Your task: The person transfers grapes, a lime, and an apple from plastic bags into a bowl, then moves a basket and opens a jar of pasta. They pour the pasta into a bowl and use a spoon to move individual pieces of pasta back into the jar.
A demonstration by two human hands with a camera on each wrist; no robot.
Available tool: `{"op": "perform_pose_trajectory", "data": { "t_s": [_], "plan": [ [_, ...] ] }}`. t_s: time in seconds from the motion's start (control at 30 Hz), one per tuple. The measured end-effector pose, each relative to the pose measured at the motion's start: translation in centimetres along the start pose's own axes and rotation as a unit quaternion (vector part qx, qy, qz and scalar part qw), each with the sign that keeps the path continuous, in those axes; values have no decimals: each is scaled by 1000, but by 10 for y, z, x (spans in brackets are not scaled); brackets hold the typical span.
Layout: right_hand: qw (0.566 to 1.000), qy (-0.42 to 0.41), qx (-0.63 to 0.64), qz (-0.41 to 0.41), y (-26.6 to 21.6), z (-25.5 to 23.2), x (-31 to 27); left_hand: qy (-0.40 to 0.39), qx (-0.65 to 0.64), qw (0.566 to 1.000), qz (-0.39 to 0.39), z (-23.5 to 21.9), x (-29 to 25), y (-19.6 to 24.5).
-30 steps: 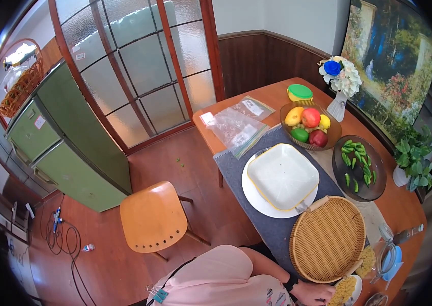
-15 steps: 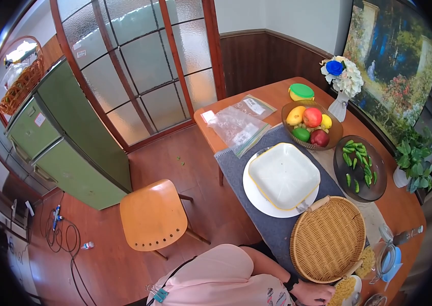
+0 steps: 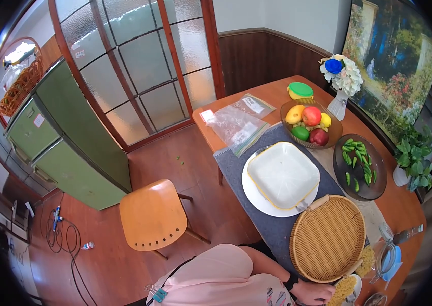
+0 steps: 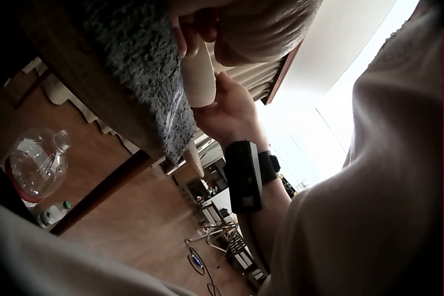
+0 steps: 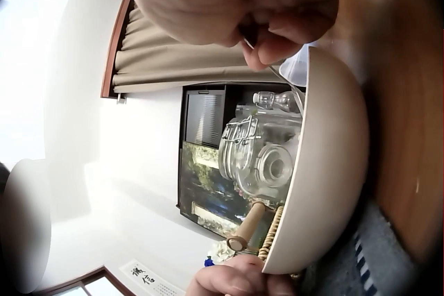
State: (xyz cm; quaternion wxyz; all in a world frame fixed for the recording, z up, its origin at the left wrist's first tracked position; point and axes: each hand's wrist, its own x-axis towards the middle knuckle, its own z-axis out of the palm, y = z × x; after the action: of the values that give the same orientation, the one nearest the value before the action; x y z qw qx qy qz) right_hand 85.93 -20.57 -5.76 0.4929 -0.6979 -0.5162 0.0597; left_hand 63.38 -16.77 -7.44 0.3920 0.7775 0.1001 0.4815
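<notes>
My left hand (image 3: 315,293) grips the rim of a white bowl (image 5: 333,171) at the table's near edge. The bowl holds small yellow pieces like pasta (image 3: 342,291). In the left wrist view, the left hand's fingers (image 4: 184,39) curl at the side of the bowl (image 4: 199,77). My right hand (image 5: 243,4) is over the opposite side of the bowl, pinching the thin metal handle of a spoon (image 5: 288,82) that slopes down into it. The spoon's lower end is hidden behind the bowl's wall in that view. The head view leaves the right hand out of frame.
Beside the bowl lie a wicker tray (image 3: 328,239), more yellow pieces (image 3: 366,261) and a clip-top glass jar (image 3: 385,262). Farther off are a white square dish (image 3: 283,173) on a round plate, a dark plate of green peppers (image 3: 346,183), a fruit bowl (image 3: 335,135) and plastic bags (image 3: 233,125).
</notes>
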Motion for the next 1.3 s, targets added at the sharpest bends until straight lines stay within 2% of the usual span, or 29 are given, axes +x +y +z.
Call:
{"op": "perform_pose_trajectory", "data": {
  "t_s": [0.1, 0.2, 0.37, 0.43, 0.47, 0.57, 0.63, 0.7, 0.73, 0.77, 0.8, 0.83, 0.9, 0.97, 1.03, 1.13, 1.2, 1.3],
  "plan": [
    [994, 18, 75, 75, -31, -6, 1, 15, -53, 998, 0, 4, -3, -2],
    [979, 67, 131, 141, -85, 2, 1, -5, -50, 998, -27, 0, -2, 3],
    [981, 90, 138, 97, -70, -6, -1, -14, -48, 998, -40, -2, -2, 3],
    [986, 95, 90, 101, -66, -9, -1, -10, -56, 997, -47, -1, -1, 4],
    [986, 97, 88, 102, -57, -10, 0, -13, -57, 997, -45, -2, -1, 4],
    [997, 38, -63, 10, 14, -15, 1, -16, -69, 996, -60, -2, 0, 5],
    [985, -6, -166, -47, 59, -20, -4, -15, -74, 996, -57, -3, 2, 7],
    [972, -25, -226, -66, 57, -24, -9, -20, -55, 997, -50, -2, 2, 5],
    [997, -10, -68, 36, 27, -15, -5, -16, -48, 998, -36, -2, 2, 4],
    [986, 10, 91, 136, -2, -8, -3, -23, -46, 998, -44, -2, 1, 3],
    [969, 25, 176, 171, -22, -1, -7, -27, -43, 997, -55, -1, 1, 2],
    [970, 26, 169, 172, -9, -1, -8, -32, -37, 997, -65, -1, 0, 1],
    [933, 88, 213, 276, -13, 9, -12, -29, -13, 998, -57, 1, 1, 0],
    [903, 86, 283, 311, -20, 9, -11, -17, -1, 999, -34, 0, 3, -2],
    [897, 47, 296, 324, -17, 6, -10, 4, -5, 999, -52, -2, 5, 3],
    [913, 78, 257, 308, -35, 6, -8, -37, -14, 994, -104, -6, 5, 3],
    [942, 53, 235, 234, -43, 0, -8, -48, -10, 991, -123, -8, 6, 6],
    [952, 47, 251, 168, -44, -3, -10, -62, 7, 991, -116, -8, 7, 5]
  ]
}}
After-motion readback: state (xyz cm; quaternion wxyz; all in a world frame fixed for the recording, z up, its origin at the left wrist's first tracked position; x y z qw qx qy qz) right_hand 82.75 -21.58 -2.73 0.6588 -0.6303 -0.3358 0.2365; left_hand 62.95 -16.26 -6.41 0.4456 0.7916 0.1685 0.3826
